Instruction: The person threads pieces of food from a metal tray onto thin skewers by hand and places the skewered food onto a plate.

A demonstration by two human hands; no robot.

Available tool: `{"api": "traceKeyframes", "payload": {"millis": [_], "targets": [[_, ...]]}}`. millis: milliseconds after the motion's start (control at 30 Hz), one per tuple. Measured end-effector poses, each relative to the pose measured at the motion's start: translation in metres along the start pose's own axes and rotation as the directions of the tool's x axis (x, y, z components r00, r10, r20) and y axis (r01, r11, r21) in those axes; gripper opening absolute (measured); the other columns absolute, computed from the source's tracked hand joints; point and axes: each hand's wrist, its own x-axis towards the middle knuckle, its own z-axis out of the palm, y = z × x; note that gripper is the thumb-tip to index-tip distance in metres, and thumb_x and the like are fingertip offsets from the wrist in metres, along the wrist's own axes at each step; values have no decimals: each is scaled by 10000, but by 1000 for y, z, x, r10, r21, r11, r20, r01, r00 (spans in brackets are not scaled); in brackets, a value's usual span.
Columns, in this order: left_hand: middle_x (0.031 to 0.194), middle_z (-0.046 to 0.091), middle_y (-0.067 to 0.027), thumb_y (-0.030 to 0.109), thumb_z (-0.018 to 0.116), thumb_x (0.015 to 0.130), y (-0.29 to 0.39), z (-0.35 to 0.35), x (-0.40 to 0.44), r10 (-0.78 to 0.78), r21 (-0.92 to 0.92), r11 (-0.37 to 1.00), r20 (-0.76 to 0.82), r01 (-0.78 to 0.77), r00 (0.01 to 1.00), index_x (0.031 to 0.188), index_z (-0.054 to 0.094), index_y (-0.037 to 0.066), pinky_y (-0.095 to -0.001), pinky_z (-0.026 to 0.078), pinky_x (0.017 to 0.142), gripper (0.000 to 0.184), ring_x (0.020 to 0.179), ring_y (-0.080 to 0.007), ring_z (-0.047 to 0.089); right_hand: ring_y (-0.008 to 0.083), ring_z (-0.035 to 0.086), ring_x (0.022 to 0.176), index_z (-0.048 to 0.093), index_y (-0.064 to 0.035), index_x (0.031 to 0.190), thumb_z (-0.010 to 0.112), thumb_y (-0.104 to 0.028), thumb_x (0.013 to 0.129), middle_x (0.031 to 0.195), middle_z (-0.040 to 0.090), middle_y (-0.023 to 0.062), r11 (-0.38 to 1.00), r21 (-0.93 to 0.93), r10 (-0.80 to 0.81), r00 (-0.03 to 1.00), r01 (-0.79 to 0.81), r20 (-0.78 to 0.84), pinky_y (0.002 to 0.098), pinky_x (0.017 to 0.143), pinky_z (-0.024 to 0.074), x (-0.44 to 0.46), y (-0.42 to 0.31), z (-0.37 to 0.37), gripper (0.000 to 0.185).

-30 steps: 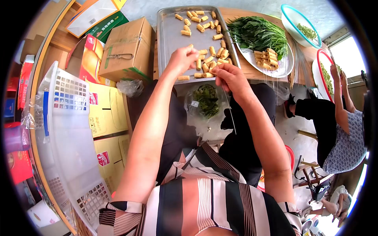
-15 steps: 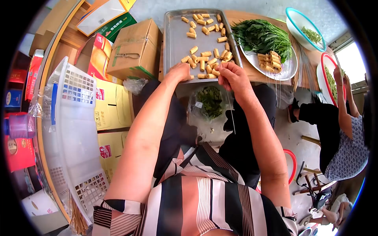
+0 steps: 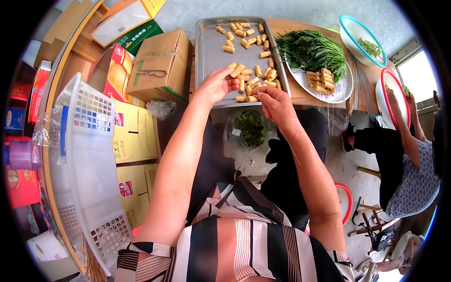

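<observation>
Many rolls: looking tan, short and fat, like little tubes, and lying scattered in the gray tray.
Held roll: sitting at the left hand's fingertips, over the tray's near part; looking tan and bumpy.
Its long way: slanting, with one end pointing away and right, and the other pointing back and left.
Left hand: pinching the held roll, with thumb and fingers closing around it.
Right hand: pinching a thin stick, with thumb and finger nearly meeting.
White plate: sitting right of the tray, holding green leaves and stacked rolls.
</observation>
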Motion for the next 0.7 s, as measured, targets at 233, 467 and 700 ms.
{"api": "traceKeyframes", "payload": {"millis": [233,467,700], "targets": [[842,616,-94,201,536,926,1,-1,3,17,-19,1000,10,-17,1000,1043,577,-23,-290,513,648,256,684,-136,577,42,408,413,643,11,980,516,-120,874,543,477,-27,1000,-18,16,1000,-16,0,213,398,316,1,1,2,210],[841,620,-92,210,528,932,2,2,0,16,-2,1000,7,-16,1000,1050,577,-14,-290,517,638,258,670,-131,576,42,405,415,637,22,981,518,-120,879,549,475,-27,1000,8,12,1000,-12,6,210,399,318,0,0,2,211],[840,624,-93,215,539,927,2,2,1,19,8,1000,-6,-19,1000,1041,583,-6,-291,519,637,252,665,-129,578,41,400,413,634,25,982,513,-114,879,550,474,-28,1000,10,11,1000,-11,9,210,399,317,-1,0,2,212]]}}
